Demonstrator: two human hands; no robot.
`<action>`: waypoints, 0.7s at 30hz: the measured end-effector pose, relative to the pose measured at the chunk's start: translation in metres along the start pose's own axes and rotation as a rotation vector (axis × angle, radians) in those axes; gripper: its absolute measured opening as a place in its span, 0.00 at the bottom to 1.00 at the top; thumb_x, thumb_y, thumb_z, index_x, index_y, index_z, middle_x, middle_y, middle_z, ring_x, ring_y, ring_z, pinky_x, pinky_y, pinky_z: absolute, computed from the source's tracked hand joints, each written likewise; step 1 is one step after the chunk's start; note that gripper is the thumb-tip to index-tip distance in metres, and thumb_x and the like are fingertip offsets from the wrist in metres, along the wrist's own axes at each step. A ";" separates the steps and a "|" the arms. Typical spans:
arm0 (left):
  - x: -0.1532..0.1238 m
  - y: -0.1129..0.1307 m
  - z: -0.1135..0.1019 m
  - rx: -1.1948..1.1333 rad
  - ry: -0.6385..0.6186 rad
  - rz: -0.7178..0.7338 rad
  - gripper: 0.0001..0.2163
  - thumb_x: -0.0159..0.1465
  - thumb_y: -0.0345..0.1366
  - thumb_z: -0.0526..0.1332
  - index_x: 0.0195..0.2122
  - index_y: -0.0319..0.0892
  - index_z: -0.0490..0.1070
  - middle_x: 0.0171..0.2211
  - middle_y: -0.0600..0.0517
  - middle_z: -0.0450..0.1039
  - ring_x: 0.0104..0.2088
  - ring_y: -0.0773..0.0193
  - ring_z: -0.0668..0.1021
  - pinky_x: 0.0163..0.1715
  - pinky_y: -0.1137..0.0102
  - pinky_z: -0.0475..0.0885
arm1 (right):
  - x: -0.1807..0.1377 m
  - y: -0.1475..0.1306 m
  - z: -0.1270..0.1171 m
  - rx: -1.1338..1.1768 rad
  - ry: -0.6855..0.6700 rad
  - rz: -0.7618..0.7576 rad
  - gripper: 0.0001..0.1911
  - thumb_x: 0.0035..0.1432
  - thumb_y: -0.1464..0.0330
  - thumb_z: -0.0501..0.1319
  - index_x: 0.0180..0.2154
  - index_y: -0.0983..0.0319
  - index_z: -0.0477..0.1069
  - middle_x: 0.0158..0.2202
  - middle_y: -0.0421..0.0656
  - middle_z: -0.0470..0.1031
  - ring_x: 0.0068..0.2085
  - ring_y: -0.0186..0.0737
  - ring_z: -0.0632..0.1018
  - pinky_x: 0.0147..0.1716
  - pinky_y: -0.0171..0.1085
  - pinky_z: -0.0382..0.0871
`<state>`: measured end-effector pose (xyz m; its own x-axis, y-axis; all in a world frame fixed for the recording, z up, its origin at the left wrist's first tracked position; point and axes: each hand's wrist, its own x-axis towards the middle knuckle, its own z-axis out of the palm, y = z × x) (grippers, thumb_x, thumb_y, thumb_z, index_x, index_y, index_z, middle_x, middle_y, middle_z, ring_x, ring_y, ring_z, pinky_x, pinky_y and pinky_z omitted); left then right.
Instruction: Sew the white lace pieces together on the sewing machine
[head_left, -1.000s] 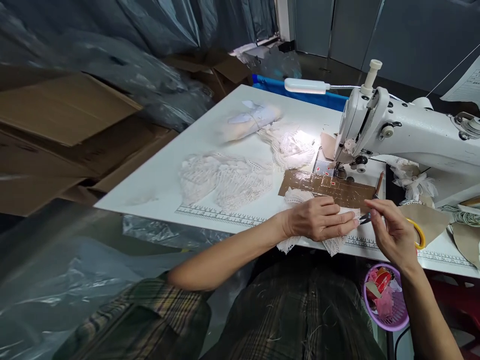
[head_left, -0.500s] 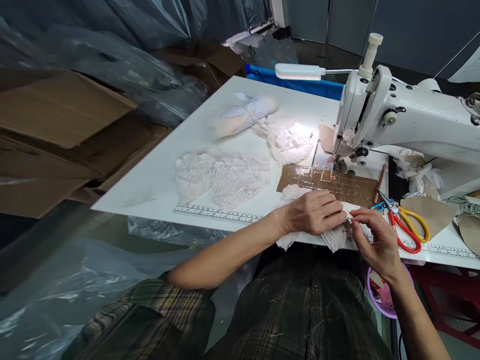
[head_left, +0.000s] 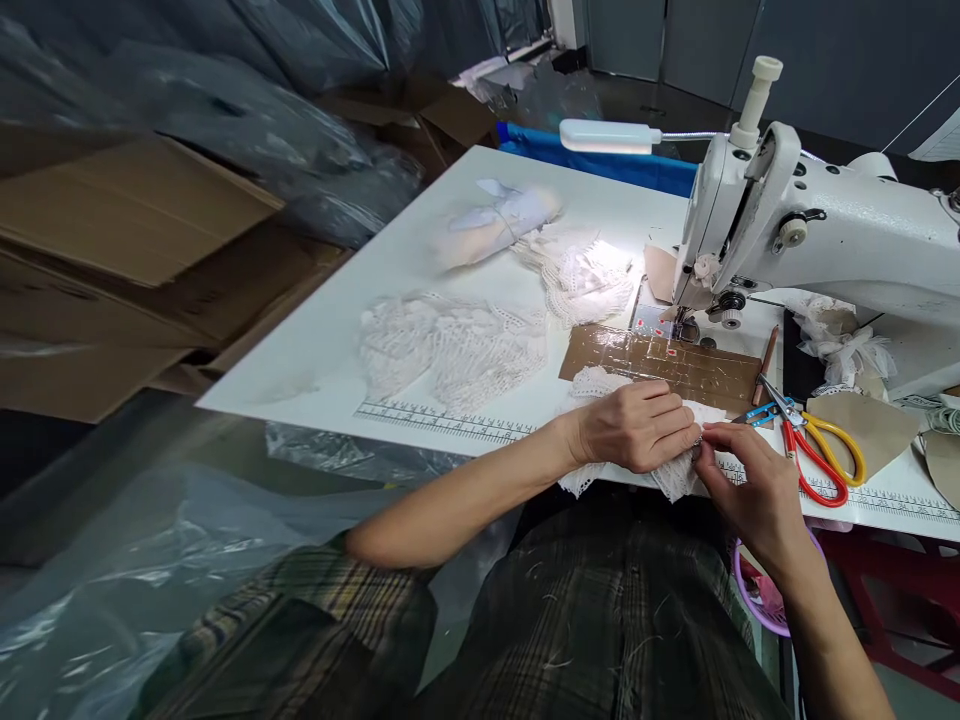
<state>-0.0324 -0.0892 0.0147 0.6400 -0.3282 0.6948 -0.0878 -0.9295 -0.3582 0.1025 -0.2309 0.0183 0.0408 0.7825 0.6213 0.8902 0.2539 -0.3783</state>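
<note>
At the table's front edge my left hand [head_left: 641, 428] is closed over a piece of white lace fabric [head_left: 679, 475], part of which hangs over the edge. The fingertips of my right hand [head_left: 750, 475] pinch the same lace at its right end, close against my left fingertips. More of the lace shows behind my left wrist, on a brown taped board [head_left: 660, 362]. Scissors [head_left: 821, 455] with red and yellow handles lie just right of my right hand, beside small blue-handled snips [head_left: 759, 415].
A white sewing machine [head_left: 825, 230] with a lit lamp [head_left: 609, 137] stands behind my hands. Lace pieces [head_left: 457, 350] and a tied fabric roll [head_left: 499, 225] lie on the white table [head_left: 300, 370]. A purple basket [head_left: 772, 625] is below the edge. Cardboard boxes [head_left: 127, 200] stand at left.
My right fingertips have come closer to my left fingers on the lace. The whole view has shifted slightly; the things on the table stay in place.
</note>
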 end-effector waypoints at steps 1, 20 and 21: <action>0.000 0.000 0.000 0.002 -0.002 0.002 0.14 0.71 0.26 0.51 0.30 0.39 0.70 0.24 0.54 0.71 0.24 0.68 0.71 0.26 0.70 0.64 | 0.000 -0.001 0.001 -0.026 -0.004 -0.003 0.06 0.61 0.76 0.57 0.37 0.61 0.69 0.33 0.44 0.79 0.34 0.34 0.81 0.34 0.32 0.76; -0.001 0.000 0.002 0.020 0.001 -0.023 0.12 0.71 0.27 0.52 0.31 0.40 0.70 0.24 0.55 0.71 0.24 0.69 0.71 0.26 0.71 0.65 | 0.001 0.005 -0.007 0.074 -0.060 0.077 0.06 0.63 0.74 0.58 0.41 0.61 0.70 0.34 0.41 0.78 0.33 0.32 0.79 0.33 0.30 0.76; -0.001 -0.001 0.002 0.011 0.010 -0.027 0.12 0.70 0.27 0.53 0.30 0.39 0.70 0.24 0.55 0.71 0.24 0.69 0.71 0.26 0.71 0.65 | 0.002 0.005 -0.007 0.051 -0.059 0.046 0.06 0.63 0.75 0.58 0.41 0.61 0.70 0.34 0.41 0.78 0.34 0.32 0.79 0.33 0.30 0.75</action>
<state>-0.0317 -0.0881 0.0130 0.6342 -0.3048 0.7106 -0.0619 -0.9361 -0.3463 0.1104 -0.2315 0.0225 0.0528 0.8260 0.5612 0.8635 0.2445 -0.4411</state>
